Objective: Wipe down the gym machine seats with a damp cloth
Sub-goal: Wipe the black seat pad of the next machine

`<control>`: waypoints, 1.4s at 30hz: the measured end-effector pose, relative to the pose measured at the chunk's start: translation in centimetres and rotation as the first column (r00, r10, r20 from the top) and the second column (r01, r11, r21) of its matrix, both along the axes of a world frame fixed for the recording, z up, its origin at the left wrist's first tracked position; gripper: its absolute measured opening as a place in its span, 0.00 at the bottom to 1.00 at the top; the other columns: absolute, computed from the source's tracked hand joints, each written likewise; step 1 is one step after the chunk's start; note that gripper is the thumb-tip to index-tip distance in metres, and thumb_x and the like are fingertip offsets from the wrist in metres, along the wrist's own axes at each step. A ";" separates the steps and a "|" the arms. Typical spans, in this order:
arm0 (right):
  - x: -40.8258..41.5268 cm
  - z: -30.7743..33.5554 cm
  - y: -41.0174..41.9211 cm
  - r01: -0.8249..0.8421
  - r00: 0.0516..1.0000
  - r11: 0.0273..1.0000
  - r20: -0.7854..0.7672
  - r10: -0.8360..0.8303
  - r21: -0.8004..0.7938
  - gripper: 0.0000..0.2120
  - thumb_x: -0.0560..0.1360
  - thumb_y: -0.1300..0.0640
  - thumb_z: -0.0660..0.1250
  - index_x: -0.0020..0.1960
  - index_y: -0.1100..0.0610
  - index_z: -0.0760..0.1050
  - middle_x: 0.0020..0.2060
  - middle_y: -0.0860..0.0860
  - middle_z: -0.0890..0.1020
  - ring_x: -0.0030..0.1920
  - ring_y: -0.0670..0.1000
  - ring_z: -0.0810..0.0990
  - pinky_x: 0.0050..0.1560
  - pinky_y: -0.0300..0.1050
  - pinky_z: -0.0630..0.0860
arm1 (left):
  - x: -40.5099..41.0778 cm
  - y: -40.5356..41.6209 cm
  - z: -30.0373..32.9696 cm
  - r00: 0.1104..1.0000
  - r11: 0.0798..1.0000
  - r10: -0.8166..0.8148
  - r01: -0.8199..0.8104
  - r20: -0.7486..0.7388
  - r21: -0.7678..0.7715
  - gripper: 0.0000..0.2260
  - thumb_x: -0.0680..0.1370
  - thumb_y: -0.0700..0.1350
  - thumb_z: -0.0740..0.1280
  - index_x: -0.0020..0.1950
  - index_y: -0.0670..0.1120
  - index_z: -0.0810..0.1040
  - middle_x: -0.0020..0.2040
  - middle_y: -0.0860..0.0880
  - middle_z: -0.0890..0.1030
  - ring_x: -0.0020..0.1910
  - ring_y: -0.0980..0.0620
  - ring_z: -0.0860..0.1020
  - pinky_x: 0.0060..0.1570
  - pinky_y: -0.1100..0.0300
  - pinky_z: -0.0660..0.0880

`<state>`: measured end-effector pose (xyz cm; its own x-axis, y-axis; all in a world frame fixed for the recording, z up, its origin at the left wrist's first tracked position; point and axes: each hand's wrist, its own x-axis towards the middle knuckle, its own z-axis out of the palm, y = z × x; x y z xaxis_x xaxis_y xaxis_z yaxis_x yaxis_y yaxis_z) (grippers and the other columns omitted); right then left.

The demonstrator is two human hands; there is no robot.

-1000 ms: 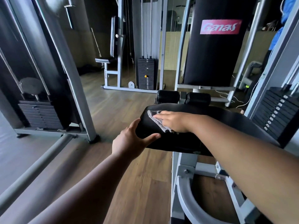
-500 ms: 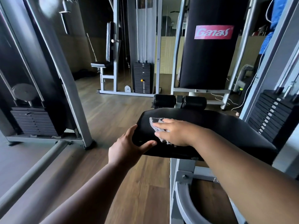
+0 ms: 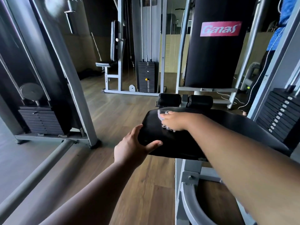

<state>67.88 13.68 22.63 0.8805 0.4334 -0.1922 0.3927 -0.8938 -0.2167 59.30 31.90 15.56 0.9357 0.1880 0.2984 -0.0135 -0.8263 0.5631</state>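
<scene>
Seat (image 3: 186, 143) runs left-right, cloth (image 3: 160, 115) apparently crumpled leftward.

Your right hand (image 3: 176, 121) has slid the cloth (image 3: 160, 116) from the seat's (image 3: 227, 125) front-left corner toward its far edge, fingers now reaching the rim near the roller pads (image 3: 185, 100).

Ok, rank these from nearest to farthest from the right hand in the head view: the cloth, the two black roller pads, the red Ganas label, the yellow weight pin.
1. Cloth, under the right hand on the seat.
2. Roller pads, just beyond the seat's far edge.
3. Ganas label, high on the upright pad behind.
4. Yellow weight pin, on the far machine's stack, back left.
</scene>
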 end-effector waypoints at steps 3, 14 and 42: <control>1.6 -0.9 3.7 0.011 0.997 1.000 0.072 -0.011 -0.002 0.26 0.85 0.53 0.48 0.80 0.57 0.49 0.79 0.60 0.51 0.78 0.59 0.54 0.77 0.52 0.52 | 0.3 0.2 -0.2 1.000 1.000 0.011 -0.011 0.015 0.008 0.45 0.56 0.82 0.57 0.69 0.63 0.67 0.60 0.58 0.81 0.59 0.52 0.79 0.52 0.55 0.75; -12.1 -4.0 -5.3 0.092 0.809 0.987 0.567 -0.151 0.132 0.22 0.77 0.45 0.56 0.70 0.44 0.71 0.66 0.51 0.77 0.66 0.56 0.74 0.66 0.54 0.69 | 0.3 0.2 -0.8 0.994 0.999 0.011 -0.015 0.106 0.030 0.38 0.63 0.78 0.62 0.69 0.61 0.68 0.60 0.52 0.82 0.59 0.45 0.79 0.47 0.52 0.72; -11.6 -7.4 -5.5 0.074 0.595 0.997 0.802 -0.059 0.018 0.27 0.73 0.37 0.67 0.66 0.50 0.76 0.60 0.53 0.79 0.57 0.59 0.77 0.59 0.57 0.70 | 3.7 -1.1 1.0 0.844 0.899 -0.437 0.399 0.310 0.181 0.23 0.79 0.60 0.49 0.48 0.51 0.80 0.48 0.50 0.79 0.51 0.47 0.74 0.54 0.45 0.71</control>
<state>56.30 8.13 15.25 0.7096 0.3713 0.5988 0.3412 -0.9247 0.1690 62.98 30.77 16.52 0.7583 -0.2485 0.6027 -0.5422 -0.7536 0.3716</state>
